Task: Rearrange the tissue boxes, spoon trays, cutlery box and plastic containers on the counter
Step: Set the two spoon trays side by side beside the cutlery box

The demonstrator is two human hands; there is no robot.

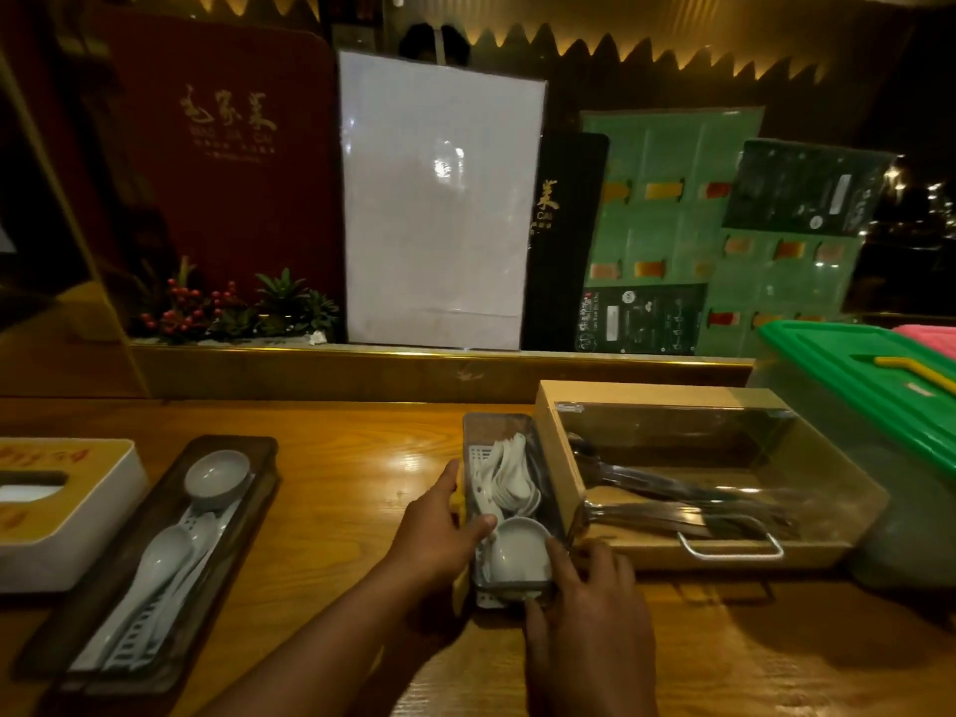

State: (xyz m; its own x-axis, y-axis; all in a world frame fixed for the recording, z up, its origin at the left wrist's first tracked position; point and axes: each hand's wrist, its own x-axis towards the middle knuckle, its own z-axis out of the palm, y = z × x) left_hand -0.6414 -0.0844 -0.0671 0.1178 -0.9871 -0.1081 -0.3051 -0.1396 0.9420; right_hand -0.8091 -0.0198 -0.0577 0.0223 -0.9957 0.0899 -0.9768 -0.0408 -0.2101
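Where hands (439,530) hold tray (509,504).

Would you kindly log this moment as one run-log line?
left hand: gripping spoon tray | right hand: gripping same tray | tray: beside cutlery box

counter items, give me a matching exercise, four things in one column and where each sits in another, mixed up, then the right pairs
Things:
1. tissue box
2. cutlery box
3. green lid container
4. spoon tray with both hands on it

Places:
A. far right, behind the cutlery box
B. far left edge
C. centre, touching the cutlery box's left side
D. right of centre, wire handle facing the person

Pairs: 1-B, 2-D, 3-A, 4-C
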